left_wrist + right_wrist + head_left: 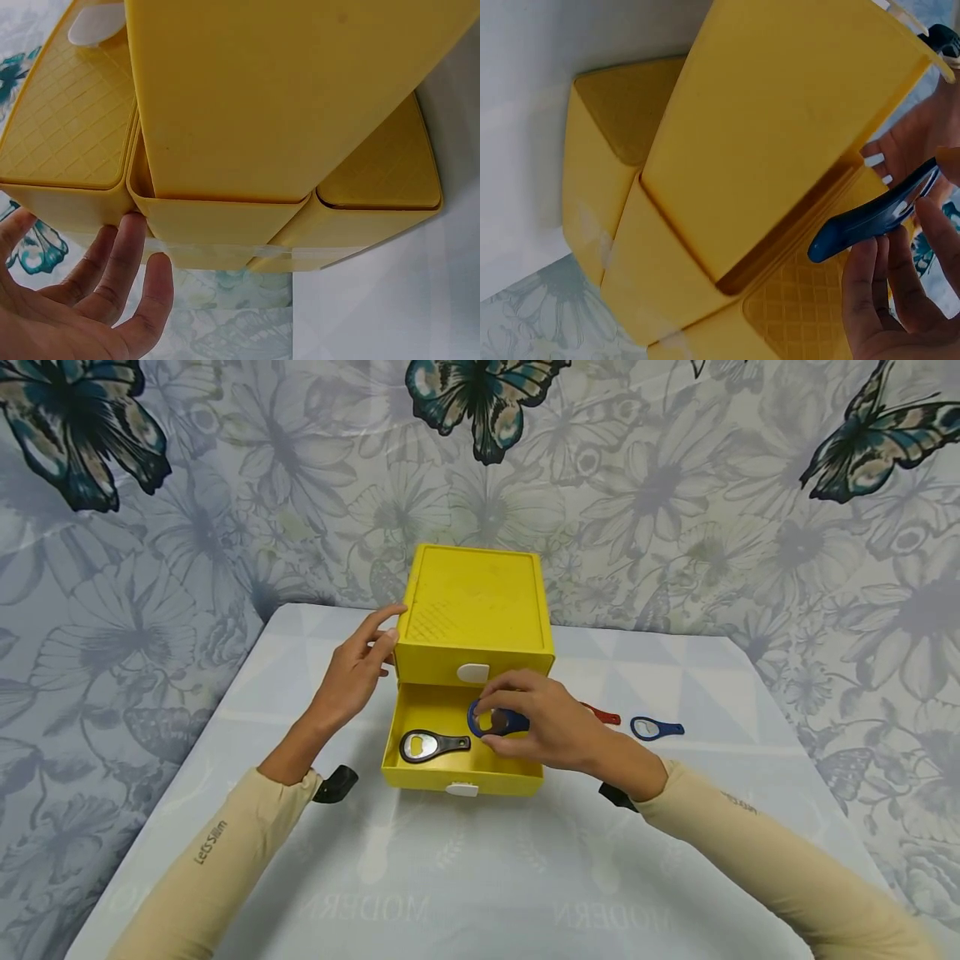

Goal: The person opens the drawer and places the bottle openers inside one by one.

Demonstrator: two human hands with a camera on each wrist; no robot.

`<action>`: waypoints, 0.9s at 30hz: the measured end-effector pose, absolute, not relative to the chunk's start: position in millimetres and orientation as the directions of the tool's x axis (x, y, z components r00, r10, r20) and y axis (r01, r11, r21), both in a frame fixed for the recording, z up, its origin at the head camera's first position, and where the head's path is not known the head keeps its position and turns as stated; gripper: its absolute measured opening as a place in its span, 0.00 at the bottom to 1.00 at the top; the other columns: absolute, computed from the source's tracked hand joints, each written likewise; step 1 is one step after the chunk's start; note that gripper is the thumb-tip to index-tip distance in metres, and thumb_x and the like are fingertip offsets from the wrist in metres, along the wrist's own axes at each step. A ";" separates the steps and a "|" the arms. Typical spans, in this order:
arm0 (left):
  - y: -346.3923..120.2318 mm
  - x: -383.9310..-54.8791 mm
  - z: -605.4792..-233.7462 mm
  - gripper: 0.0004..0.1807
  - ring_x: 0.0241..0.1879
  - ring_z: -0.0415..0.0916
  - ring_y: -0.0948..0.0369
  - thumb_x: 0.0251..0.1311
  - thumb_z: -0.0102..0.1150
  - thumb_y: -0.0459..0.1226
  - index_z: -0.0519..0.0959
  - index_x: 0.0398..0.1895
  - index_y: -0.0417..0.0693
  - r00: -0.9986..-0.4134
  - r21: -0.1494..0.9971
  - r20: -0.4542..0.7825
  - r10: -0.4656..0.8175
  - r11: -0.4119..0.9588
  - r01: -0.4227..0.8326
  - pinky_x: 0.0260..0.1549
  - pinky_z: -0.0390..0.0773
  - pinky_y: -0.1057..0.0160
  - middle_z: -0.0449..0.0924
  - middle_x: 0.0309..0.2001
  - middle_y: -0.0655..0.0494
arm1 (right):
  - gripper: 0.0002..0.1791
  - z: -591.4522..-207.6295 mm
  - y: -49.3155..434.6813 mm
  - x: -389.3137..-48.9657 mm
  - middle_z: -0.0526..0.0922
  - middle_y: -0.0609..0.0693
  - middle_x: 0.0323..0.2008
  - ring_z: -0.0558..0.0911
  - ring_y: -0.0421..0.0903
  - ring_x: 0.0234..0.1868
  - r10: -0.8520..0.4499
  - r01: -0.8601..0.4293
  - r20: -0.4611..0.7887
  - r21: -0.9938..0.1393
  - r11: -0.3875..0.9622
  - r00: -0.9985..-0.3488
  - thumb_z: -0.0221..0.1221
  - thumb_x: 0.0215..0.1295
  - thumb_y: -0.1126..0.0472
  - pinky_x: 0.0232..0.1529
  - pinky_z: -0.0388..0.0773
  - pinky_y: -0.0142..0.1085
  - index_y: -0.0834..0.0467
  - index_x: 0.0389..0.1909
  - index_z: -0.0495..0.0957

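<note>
A yellow drawer unit (472, 597) stands on the table with one drawer (498, 783) pulled out below its closed top drawer. Inside the pulled-out drawer lies a black bottle opener (453, 744). My right hand (562, 722) pinches a blue bottle opener (862, 225) by its ring end over that drawer, fingers on one side and thumb on the other. My left hand (352, 672) touches the unit's left side near the top edge. In the left wrist view its fingers (124, 259) are loosely extended against the yellow wall.
On the table (465, 860), to the right of the unit, lie another blue bottle opener (663, 727) and a red-handled item (603, 714) partly hidden by my right hand. White knobs (472, 673) project from the drawer fronts. A floral cloth (637, 527) hangs behind.
</note>
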State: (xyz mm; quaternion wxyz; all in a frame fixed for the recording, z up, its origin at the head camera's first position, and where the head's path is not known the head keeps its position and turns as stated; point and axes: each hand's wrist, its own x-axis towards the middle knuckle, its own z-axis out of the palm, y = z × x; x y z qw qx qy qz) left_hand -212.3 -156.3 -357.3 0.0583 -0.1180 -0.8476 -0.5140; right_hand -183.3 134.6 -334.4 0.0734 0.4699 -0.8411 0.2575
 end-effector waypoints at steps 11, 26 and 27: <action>-155.7 -212.1 -358.5 0.26 0.49 0.76 0.43 0.77 0.37 0.56 0.60 0.76 0.73 -0.966 0.858 0.218 0.141 0.445 0.259 0.48 0.78 0.47 0.74 0.56 0.44 | 0.12 -348.6 116.7 -183.2 0.81 0.49 0.48 0.78 0.44 0.47 -0.748 -0.786 0.256 -0.300 0.541 -0.613 0.71 0.59 0.55 0.51 0.80 0.37 0.54 0.43 0.86; -156.7 -212.7 -357.7 0.26 0.48 0.77 0.44 0.78 0.36 0.56 0.59 0.76 0.73 -0.965 0.849 0.223 0.139 0.459 0.262 0.48 0.79 0.47 0.74 0.55 0.44 | 0.12 -358.3 112.5 -182.3 0.84 0.49 0.48 0.80 0.47 0.50 -0.711 -0.733 0.182 -0.224 0.643 -0.679 0.71 0.59 0.53 0.49 0.81 0.39 0.52 0.42 0.88; -156.7 -212.8 -357.7 0.26 0.48 0.77 0.44 0.78 0.36 0.56 0.59 0.76 0.73 -0.965 0.849 0.223 0.138 0.458 0.262 0.48 0.79 0.47 0.74 0.55 0.44 | 0.12 -358.8 112.6 -182.5 0.84 0.49 0.48 0.80 0.47 0.50 -0.709 -0.730 0.179 -0.220 0.647 -0.682 0.71 0.59 0.53 0.49 0.81 0.39 0.52 0.42 0.88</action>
